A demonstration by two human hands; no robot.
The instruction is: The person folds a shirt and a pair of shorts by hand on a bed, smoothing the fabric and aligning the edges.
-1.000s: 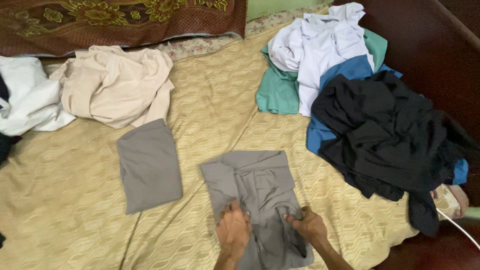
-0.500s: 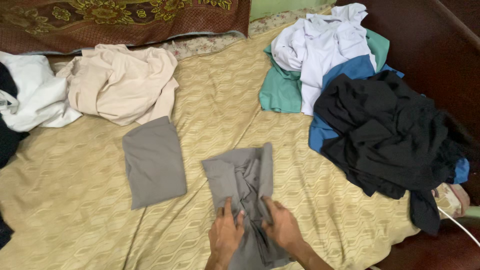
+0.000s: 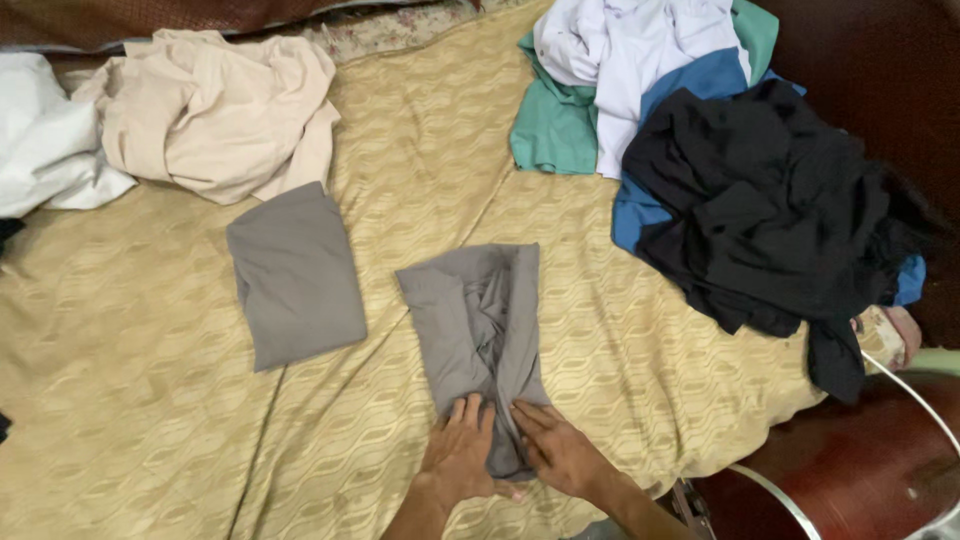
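head view | left hand laid flat, fingers spread, pressed on near end of grey garment | right hand flat, open, touching same end at 6 o'clock | garment lain mid-bed, folded grey cloth at its 9 o'clock

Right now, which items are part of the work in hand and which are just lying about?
In hand:
- half-folded grey cloth garment
- left hand, right hand, both pressing flat on it

Lying about:
- folded grey cloth
- crumpled beige garment
- black clothes heap
- white shirt
- green garment
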